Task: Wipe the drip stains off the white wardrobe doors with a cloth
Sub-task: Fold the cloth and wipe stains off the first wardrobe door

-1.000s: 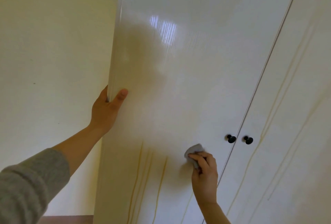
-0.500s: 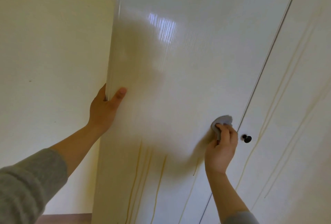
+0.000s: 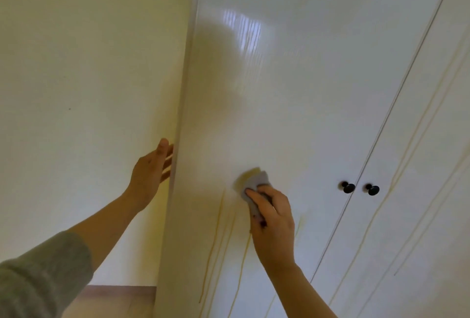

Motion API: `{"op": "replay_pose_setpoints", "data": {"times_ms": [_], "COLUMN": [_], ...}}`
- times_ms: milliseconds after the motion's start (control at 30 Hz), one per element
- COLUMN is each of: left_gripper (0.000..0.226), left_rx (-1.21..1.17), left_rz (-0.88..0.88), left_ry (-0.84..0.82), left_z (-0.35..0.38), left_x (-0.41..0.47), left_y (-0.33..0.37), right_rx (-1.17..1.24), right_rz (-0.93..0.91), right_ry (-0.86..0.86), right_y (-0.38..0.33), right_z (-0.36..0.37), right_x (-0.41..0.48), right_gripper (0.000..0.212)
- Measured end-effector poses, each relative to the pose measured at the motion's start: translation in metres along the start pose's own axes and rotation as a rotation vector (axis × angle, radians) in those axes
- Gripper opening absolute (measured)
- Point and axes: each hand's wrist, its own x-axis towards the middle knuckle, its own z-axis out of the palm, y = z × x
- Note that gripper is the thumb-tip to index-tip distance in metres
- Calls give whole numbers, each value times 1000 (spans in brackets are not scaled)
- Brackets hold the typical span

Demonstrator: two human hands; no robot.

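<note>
Mid-frame, my right hand [image 3: 273,226] grips the cloth [image 3: 256,181] against the glossy, drip-streaked door [image 3: 292,114]; my left hand [image 3: 150,172] lies straight-fingered beside its edge.

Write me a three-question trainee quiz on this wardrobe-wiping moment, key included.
1. True or false: the right hand holds a grey cloth against the left door.
2. How many black knobs show? A one, B two, C four.
3. Fill the gap: on the left door, yellowish drip stains run ___ from the cloth.
Key: 1 true; 2 B; 3 down.
</note>
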Motion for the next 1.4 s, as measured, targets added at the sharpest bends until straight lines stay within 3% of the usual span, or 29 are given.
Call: {"op": "replay_pose_setpoints", "data": {"times_ms": [167, 367, 633, 833, 933, 1033, 1200, 1300, 1400], "left_gripper": [73, 65, 68, 58, 83, 109, 106, 95, 101], "left_rx": [-33, -7, 81, 97, 109, 135, 157, 187, 209], "left_rz": [-146, -192, -248, -254, -209, -160, -93, -73, -88], "left_ry": [-23, 57, 43, -17, -33, -48, -54, -64, -68], "left_z": [-28, -76, -105, -86, -69, -52, -27, -9, 0], "left_x": [-13, -24, -41, -45, -43, -35, -27, -23, -18], "left_y": [-23, -42, -63, -63, -62, -61, -43, -37, -33], "right_rx": [38, 38, 48, 45, -1, -7, 13, 2, 49], "right_rz": [-92, -254, -281, -144, -40, -65, -194, -242, -210], "right_ry": [-20, 18, -277, 91, 169, 99, -211, -250, -247], "right_y": [-43, -64, -52, -52, -42, -36, -18, -9, -16], "right_z": [45, 98, 118, 62, 51, 62, 85, 91, 81], "right_x": [37, 39, -65, 8, 54, 59, -17, -61, -64], "right_gripper": [48, 30, 21, 31, 49, 53, 42, 24, 26]}}
